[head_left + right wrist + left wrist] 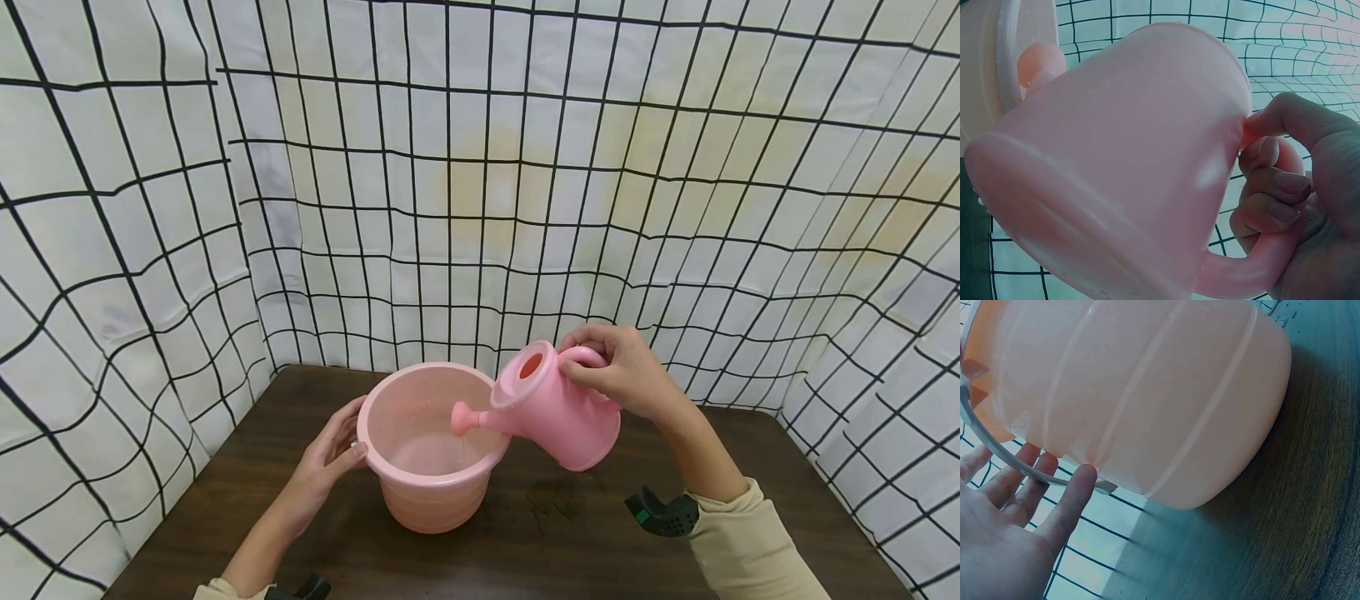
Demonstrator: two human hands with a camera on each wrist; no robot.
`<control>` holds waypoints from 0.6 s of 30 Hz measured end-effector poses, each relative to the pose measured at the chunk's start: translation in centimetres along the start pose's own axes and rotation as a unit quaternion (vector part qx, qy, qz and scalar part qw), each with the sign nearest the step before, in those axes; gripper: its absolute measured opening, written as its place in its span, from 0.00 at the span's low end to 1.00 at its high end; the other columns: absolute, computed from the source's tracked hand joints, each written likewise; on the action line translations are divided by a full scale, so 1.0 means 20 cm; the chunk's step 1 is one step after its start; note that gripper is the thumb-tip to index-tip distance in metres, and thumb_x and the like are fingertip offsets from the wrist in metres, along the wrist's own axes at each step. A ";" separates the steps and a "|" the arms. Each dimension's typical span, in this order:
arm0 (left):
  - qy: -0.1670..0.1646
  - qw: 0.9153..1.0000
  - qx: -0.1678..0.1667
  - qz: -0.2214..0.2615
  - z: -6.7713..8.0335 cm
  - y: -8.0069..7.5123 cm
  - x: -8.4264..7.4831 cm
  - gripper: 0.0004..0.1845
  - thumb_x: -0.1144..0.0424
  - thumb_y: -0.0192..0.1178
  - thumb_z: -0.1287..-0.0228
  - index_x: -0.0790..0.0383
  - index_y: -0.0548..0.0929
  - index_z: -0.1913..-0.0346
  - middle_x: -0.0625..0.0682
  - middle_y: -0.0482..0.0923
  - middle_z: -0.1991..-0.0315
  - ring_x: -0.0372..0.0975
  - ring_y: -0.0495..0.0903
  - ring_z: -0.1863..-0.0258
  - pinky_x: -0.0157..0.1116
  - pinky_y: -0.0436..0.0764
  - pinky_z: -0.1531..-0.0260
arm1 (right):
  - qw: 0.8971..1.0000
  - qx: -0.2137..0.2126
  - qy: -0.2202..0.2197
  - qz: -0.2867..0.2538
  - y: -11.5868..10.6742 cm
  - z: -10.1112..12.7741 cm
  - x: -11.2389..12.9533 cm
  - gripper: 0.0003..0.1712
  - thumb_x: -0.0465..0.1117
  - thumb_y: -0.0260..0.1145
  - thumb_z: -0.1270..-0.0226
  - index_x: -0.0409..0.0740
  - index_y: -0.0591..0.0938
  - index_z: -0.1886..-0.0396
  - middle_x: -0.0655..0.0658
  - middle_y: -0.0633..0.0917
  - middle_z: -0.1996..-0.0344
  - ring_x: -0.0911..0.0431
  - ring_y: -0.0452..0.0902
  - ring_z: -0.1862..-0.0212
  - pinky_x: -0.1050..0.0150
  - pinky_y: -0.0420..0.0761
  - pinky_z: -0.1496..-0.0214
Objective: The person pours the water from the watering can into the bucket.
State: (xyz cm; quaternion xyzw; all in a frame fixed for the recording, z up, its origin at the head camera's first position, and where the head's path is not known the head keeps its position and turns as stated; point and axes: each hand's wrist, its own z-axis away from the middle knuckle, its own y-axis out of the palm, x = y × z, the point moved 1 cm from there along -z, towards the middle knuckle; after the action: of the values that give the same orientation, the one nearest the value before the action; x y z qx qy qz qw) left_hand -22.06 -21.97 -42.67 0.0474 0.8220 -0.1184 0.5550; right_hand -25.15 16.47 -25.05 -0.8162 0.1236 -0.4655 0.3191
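Observation:
A pink bucket (431, 492) stands on the dark wooden table (570, 533). My left hand (330, 454) rests against its left rim with straight fingers; in the left wrist view the fingertips (1082, 478) touch the bucket wall (1147, 394) by its white handle. My right hand (622, 371) grips the handle of a pink watering can (555, 408), tilted left so its spout (465, 417) hangs over the bucket's mouth. The right wrist view shows the fingers (1275, 200) curled round the can's handle and the can body (1116, 156) from below.
White cloth walls with a black grid (480, 167) close in the table on three sides. A wet-looking patch (555, 500) marks the table right of the bucket. Black wrist mounts (663, 515) sit on both forearms.

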 end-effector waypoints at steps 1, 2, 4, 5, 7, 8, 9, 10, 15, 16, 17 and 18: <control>-0.001 1.000 -0.001 -0.001 0.00 0.00 0.00 0.30 0.69 0.46 0.28 0.57 0.54 0.25 0.59 0.64 0.32 0.31 0.73 0.40 0.30 0.80 0.51 | 1.000 0.000 0.000 -0.001 0.00 0.00 0.00 0.07 0.39 0.71 0.41 0.44 0.84 0.63 0.45 0.83 0.75 0.57 0.74 0.73 0.66 0.79 0.73; -0.002 1.000 -0.001 -0.001 0.00 0.00 0.00 0.30 0.69 0.46 0.28 0.57 0.54 0.25 0.59 0.64 0.32 0.31 0.73 0.40 0.29 0.80 0.51 | 1.000 0.000 0.000 -0.001 0.00 0.00 0.00 0.07 0.39 0.71 0.41 0.44 0.84 0.63 0.45 0.83 0.75 0.57 0.74 0.73 0.66 0.79 0.73; -0.003 1.000 -0.002 0.000 0.00 0.00 0.01 0.30 0.69 0.46 0.28 0.57 0.54 0.25 0.58 0.65 0.32 0.31 0.73 0.40 0.30 0.80 0.51 | 1.000 0.001 -0.001 -0.003 0.00 0.00 0.00 0.07 0.39 0.71 0.41 0.44 0.84 0.63 0.45 0.83 0.75 0.57 0.74 0.74 0.66 0.78 0.73; -0.004 1.000 -0.002 0.001 0.00 0.00 0.01 0.30 0.69 0.46 0.28 0.57 0.54 0.25 0.57 0.65 0.32 0.31 0.73 0.40 0.30 0.80 0.51 | 1.000 0.002 -0.001 -0.004 0.00 0.00 0.00 0.07 0.39 0.71 0.41 0.44 0.84 0.63 0.45 0.83 0.75 0.57 0.74 0.74 0.66 0.78 0.73; -0.003 1.000 -0.001 0.002 0.00 0.00 0.01 0.30 0.69 0.46 0.28 0.58 0.54 0.25 0.56 0.66 0.33 0.31 0.73 0.40 0.30 0.80 0.51 | 1.000 0.002 0.000 -0.005 0.00 0.00 0.00 0.07 0.39 0.71 0.41 0.43 0.84 0.63 0.45 0.83 0.75 0.57 0.74 0.73 0.66 0.79 0.73; -0.003 1.000 -0.001 0.003 0.00 0.00 0.01 0.30 0.69 0.46 0.28 0.58 0.54 0.25 0.55 0.66 0.33 0.31 0.73 0.40 0.30 0.80 0.51 | 1.000 0.002 0.000 -0.006 0.00 0.00 0.00 0.07 0.39 0.71 0.41 0.43 0.84 0.63 0.45 0.83 0.75 0.57 0.74 0.73 0.66 0.79 0.72; -0.003 1.000 -0.001 0.003 0.00 0.00 0.01 0.30 0.69 0.46 0.28 0.58 0.54 0.25 0.54 0.67 0.33 0.31 0.73 0.40 0.30 0.80 0.51 | 1.000 0.002 0.001 -0.007 0.00 0.00 0.00 0.07 0.39 0.71 0.41 0.43 0.84 0.63 0.44 0.83 0.75 0.57 0.74 0.73 0.66 0.79 0.72; -0.002 1.000 -0.001 0.003 0.00 0.00 0.01 0.30 0.69 0.46 0.28 0.58 0.54 0.25 0.54 0.67 0.33 0.31 0.73 0.40 0.30 0.80 0.51 | 1.000 0.002 0.002 -0.008 0.00 0.00 0.00 0.07 0.39 0.71 0.41 0.43 0.84 0.63 0.44 0.83 0.75 0.57 0.74 0.73 0.65 0.79 0.72; -0.001 1.000 -0.001 0.002 0.00 0.00 0.01 0.30 0.69 0.46 0.28 0.57 0.54 0.25 0.54 0.67 0.33 0.32 0.73 0.40 0.30 0.80 0.51 | 1.000 0.001 0.003 -0.010 0.00 0.00 0.00 0.07 0.39 0.71 0.41 0.43 0.84 0.63 0.44 0.83 0.74 0.55 0.75 0.72 0.65 0.80 0.71; -0.001 1.000 0.000 0.002 0.00 0.00 0.01 0.30 0.69 0.46 0.28 0.57 0.54 0.25 0.55 0.66 0.33 0.32 0.73 0.40 0.30 0.80 0.51 | 1.000 0.000 0.004 -0.010 0.00 0.00 0.00 0.07 0.39 0.71 0.41 0.43 0.84 0.63 0.44 0.83 0.74 0.55 0.75 0.72 0.65 0.80 0.71; -0.001 1.000 0.000 0.002 0.00 0.00 0.01 0.30 0.69 0.46 0.28 0.57 0.54 0.25 0.55 0.66 0.33 0.32 0.73 0.40 0.30 0.80 0.51 | 1.000 -0.001 0.004 -0.010 0.00 0.00 0.00 0.07 0.39 0.71 0.41 0.44 0.84 0.63 0.44 0.83 0.74 0.55 0.75 0.72 0.65 0.81 0.71; -0.001 1.000 0.000 0.002 0.00 0.00 0.01 0.30 0.69 0.46 0.28 0.57 0.54 0.25 0.55 0.67 0.33 0.32 0.73 0.40 0.30 0.80 0.51 | 1.000 -0.001 0.004 -0.009 0.00 0.00 0.00 0.07 0.39 0.71 0.41 0.43 0.84 0.63 0.44 0.83 0.74 0.55 0.75 0.72 0.65 0.81 0.71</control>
State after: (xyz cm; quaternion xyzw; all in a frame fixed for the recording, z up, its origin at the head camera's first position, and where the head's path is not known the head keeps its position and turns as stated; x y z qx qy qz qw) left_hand -22.20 -22.07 -42.89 0.0485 0.8215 -0.1173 0.5558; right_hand -25.12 16.47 -25.11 -0.8155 0.1180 -0.4719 0.3138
